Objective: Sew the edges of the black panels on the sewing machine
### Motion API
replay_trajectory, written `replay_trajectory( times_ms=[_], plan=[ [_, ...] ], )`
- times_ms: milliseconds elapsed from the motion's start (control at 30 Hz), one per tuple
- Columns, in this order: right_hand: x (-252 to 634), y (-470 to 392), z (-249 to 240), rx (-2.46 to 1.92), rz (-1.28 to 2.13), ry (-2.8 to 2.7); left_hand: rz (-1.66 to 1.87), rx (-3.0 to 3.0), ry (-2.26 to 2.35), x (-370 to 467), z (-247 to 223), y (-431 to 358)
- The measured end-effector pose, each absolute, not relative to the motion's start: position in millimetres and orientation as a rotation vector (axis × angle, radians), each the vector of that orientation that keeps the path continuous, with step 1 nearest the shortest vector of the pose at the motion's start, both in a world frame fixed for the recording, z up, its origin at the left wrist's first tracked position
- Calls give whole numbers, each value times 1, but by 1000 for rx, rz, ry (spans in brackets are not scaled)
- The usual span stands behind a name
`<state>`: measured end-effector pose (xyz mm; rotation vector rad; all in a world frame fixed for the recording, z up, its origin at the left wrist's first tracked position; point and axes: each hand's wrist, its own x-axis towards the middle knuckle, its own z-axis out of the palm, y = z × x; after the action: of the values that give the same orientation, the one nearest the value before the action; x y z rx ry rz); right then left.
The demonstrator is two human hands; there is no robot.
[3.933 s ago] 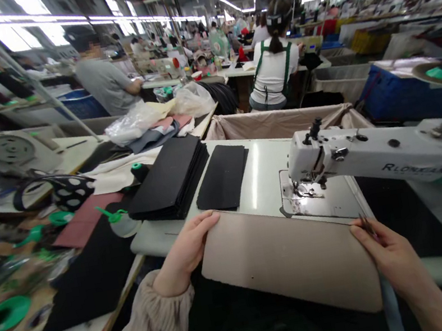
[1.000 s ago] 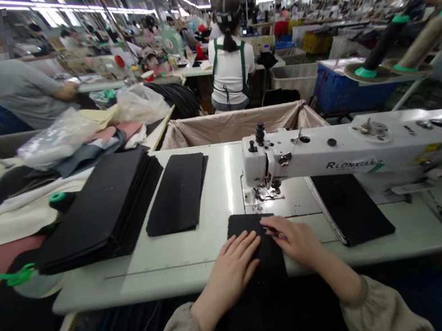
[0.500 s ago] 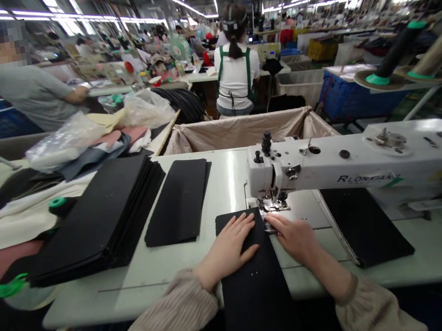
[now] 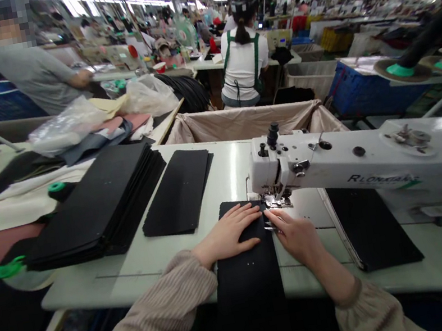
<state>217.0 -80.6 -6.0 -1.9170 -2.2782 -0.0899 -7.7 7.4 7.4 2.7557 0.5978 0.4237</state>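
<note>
shifted forward: matte black oblong (image 4: 249,291) beneath spread left hand (image 4: 231,234), right hand (image 4: 296,235) pinching snips (image 4: 270,228)

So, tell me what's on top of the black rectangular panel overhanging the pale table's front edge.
The left hand rests on that panel, hiding the surface beneath; the right hand is at its right edge.

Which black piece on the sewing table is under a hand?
The long black panel reaching past the front of the table: the left hand lies on it. The thick stack, thin pile and rightmost black piece lie untouched.
</note>
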Motion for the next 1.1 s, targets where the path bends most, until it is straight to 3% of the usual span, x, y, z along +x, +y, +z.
replay_trajectory(
  times_ms=[1100],
  plan=[
    [217,-82,-5,-1919,-115,-2270,526,2827,529,-6,4,11]
  ],
)
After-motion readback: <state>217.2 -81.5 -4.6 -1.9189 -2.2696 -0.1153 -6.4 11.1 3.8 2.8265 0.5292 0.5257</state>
